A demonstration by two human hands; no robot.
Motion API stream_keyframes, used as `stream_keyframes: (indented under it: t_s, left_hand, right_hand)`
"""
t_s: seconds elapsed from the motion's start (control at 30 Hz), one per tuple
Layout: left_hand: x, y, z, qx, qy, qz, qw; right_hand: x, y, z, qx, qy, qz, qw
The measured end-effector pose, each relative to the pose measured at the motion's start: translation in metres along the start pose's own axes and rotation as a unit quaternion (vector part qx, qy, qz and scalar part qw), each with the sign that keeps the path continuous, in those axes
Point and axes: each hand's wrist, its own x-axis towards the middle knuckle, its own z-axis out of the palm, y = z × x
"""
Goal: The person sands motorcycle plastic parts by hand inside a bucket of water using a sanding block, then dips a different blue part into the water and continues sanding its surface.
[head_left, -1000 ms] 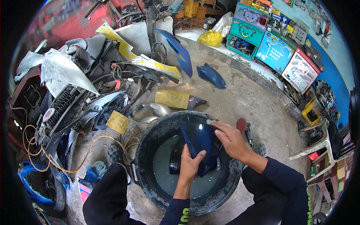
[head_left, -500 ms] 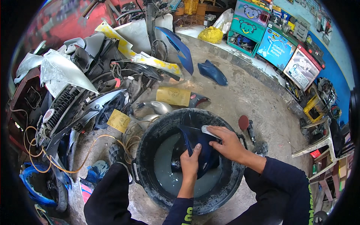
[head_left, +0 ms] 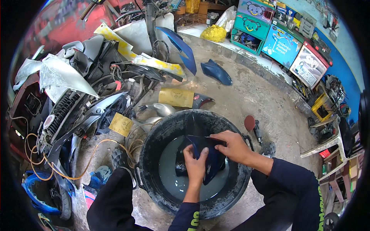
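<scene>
Blue panel (head_left: 214, 161) has tipped; right hand (head_left: 234, 147) touches its edge, open water (head_left: 168, 169) leftward.

Over the black tub (head_left: 151, 165), the left hand (head_left: 195, 166) covers part of the dark blue panel (head_left: 212, 159); whatever the right hand (head_left: 236, 148) may enclose in its curled fingers cannot be told; murky water (head_left: 173, 181) hides the tub's floor; left of the tub, a trouser leg (head_left: 111, 200) partly hides a shoe (head_left: 118, 158) and is cut off by the lower edge; far beyond the tub, leftward, the red wall (head_left: 65, 23) is blurred.
</scene>
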Motion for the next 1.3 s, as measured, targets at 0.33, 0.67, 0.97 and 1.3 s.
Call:
stream_keyframes:
  t_s: [0.33, 0.67, 0.97, 1.3]
  left_hand:
    - [0.004, 0.012, -0.009, 0.076, -0.054, 0.035, 0.995]
    - [0.011, -0.001, -0.018, -0.041, -0.030, -0.032, 0.998]
    - [0.014, 0.004, -0.018, -0.146, -0.145, -0.030, 0.978]
    - [0.012, 0.013, -0.015, -0.197, -0.125, -0.096, 0.968]
  right_hand:
    - [-0.003, 0.006, 0.017, 0.017, 0.005, -0.052, 0.998]
    - [0.002, 0.012, 0.004, -0.012, -0.018, 0.032, 0.999]
    - [0.005, 0.030, -0.014, 0.091, -0.066, 0.158, 0.981]
    - [0.006, 0.014, -0.018, 0.069, -0.030, 0.116, 0.990]
